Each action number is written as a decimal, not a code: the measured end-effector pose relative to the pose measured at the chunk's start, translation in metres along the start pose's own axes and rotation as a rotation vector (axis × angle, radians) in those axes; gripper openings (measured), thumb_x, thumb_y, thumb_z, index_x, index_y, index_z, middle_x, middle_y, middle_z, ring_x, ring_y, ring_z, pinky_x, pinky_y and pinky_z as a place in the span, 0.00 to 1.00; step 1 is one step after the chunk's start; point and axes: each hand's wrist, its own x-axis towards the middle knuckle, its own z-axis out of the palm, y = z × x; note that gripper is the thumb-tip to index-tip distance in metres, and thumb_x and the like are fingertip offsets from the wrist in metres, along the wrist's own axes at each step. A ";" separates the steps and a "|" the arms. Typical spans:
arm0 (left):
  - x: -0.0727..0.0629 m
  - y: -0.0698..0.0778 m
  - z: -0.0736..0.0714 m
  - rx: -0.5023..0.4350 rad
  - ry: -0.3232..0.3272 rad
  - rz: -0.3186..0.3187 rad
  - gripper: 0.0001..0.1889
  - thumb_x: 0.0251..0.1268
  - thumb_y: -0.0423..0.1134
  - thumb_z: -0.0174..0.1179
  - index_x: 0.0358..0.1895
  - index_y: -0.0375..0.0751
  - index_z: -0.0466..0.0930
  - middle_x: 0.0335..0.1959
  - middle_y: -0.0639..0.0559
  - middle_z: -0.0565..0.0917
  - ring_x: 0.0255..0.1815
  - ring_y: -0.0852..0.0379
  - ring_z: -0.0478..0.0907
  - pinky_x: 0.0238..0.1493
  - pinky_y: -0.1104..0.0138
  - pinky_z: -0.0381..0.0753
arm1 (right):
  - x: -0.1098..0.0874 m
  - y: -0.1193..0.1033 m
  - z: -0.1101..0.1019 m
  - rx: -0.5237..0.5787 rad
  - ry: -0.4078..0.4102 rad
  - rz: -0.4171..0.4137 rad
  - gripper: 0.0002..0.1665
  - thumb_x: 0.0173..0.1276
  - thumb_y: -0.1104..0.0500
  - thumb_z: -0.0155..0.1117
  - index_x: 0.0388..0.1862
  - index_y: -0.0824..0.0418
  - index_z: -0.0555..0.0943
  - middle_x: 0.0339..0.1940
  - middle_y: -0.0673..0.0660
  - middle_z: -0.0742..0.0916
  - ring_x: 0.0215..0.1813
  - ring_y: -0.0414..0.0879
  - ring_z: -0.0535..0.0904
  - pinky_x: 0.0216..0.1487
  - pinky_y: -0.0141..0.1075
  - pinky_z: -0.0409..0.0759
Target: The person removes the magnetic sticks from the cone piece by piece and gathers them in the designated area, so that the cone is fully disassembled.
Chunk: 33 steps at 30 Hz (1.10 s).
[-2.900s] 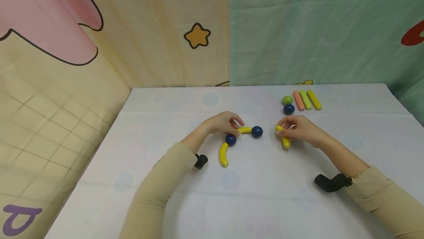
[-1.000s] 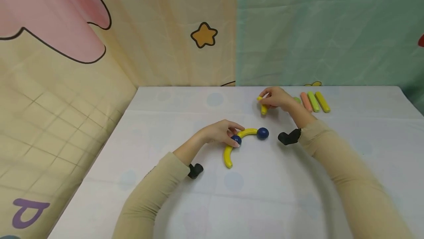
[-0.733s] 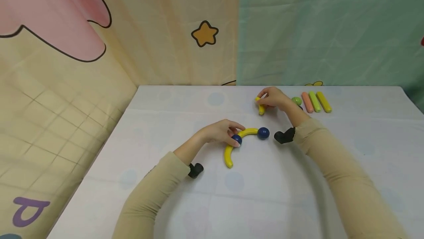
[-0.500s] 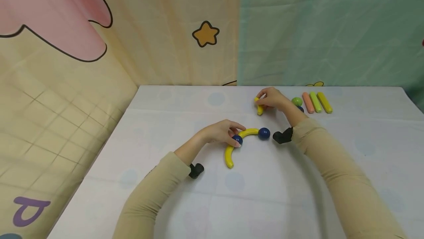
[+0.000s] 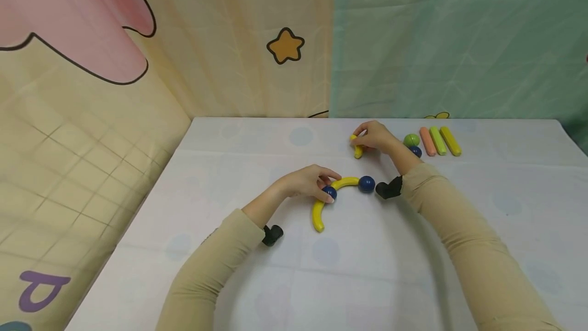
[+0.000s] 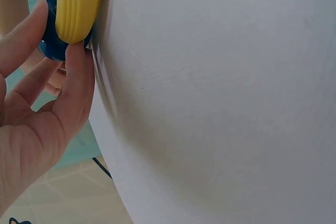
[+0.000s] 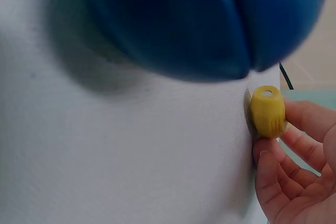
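My left hand [image 5: 309, 182] pinches a dark blue ball [image 5: 332, 193] between thumb and fingers. This ball sits between two curved yellow sticks; one yellow stick [image 5: 318, 217] runs toward the front, and the other yellow stick [image 5: 345, 182] arches right to a second blue ball [image 5: 366, 184]. In the left wrist view, thumb and fingertips are on the blue ball [image 6: 51, 45], partly hidden behind a grooved yellow stick [image 6: 79, 9]. Farther back, my right hand [image 5: 375, 137] pinches a third curved yellow stick [image 5: 358, 151]. The right wrist view shows this stick's end [image 7: 269, 109] with a small pale disc.
At the back right lie a green ball [image 5: 411, 140], another blue ball [image 5: 415, 151] partly behind the right forearm, and straight orange [image 5: 427, 141], light green [image 5: 438, 141] and yellow [image 5: 450, 141] sticks. The white table [image 5: 358, 280] meets a printed curtain [image 5: 413, 40] behind.
The right hand has carried its yellow stick from right of the joined pieces to the back of the table, then slightly left. The left hand has shifted its grip from a yellow stick to the blue ball.
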 end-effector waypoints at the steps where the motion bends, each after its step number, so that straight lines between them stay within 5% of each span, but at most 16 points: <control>1: 0.000 0.000 0.000 -0.002 0.000 0.000 0.29 0.53 0.33 0.68 0.62 0.44 0.72 0.47 0.49 0.75 0.45 0.55 0.71 0.47 0.71 0.72 | 0.000 0.000 0.000 -0.002 -0.001 -0.001 0.20 0.62 0.58 0.65 0.49 0.68 0.76 0.29 0.56 0.78 0.24 0.41 0.73 0.28 0.30 0.75; 20: -0.001 -0.002 -0.002 0.000 -0.004 0.014 0.29 0.52 0.36 0.69 0.61 0.45 0.73 0.46 0.51 0.76 0.46 0.56 0.71 0.49 0.71 0.72 | -0.013 0.001 -0.012 0.058 -0.039 -0.044 0.24 0.64 0.56 0.63 0.55 0.68 0.73 0.39 0.61 0.80 0.31 0.46 0.76 0.35 0.32 0.77; 33: 0.002 -0.007 -0.002 -0.138 0.019 0.015 0.24 0.60 0.40 0.63 0.61 0.42 0.73 0.44 0.49 0.77 0.42 0.57 0.72 0.42 0.72 0.74 | -0.046 0.012 -0.023 0.094 -0.052 -0.105 0.25 0.65 0.56 0.62 0.57 0.68 0.73 0.40 0.60 0.79 0.37 0.52 0.78 0.37 0.32 0.79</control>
